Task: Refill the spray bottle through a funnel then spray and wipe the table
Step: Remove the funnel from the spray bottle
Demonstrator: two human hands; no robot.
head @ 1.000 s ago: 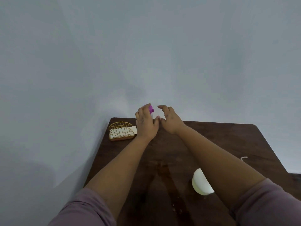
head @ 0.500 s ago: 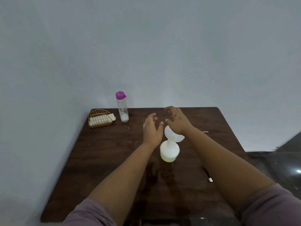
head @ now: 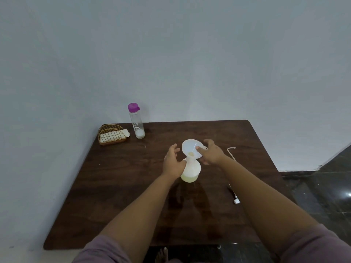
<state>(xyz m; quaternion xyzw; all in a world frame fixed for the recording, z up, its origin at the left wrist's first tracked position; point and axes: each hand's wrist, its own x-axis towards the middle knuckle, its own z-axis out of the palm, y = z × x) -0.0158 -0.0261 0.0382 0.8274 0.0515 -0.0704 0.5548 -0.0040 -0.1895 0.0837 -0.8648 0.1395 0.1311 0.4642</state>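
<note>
A white spray bottle without its head stands mid-table, with pale yellowish liquid in its base. A white funnel sits tilted in its neck. My right hand pinches the funnel's right rim, thumb inside the cone. My left hand is cupped against the bottle's left side, fingers spread and thumb at its shoulder. A clear bottle with a purple cap stands upright at the back left, a little white liquid in its bottom.
A gold wire holder with white napkins sits at the back left corner. A thin white tube and a small white part lie right of my right arm. The dark wooden table meets the wall behind.
My hands have left the purple-capped bottle at the back and come to the spray bottle. My right hand has taken the funnel's rim, and my left has closed in beside the bottle.
</note>
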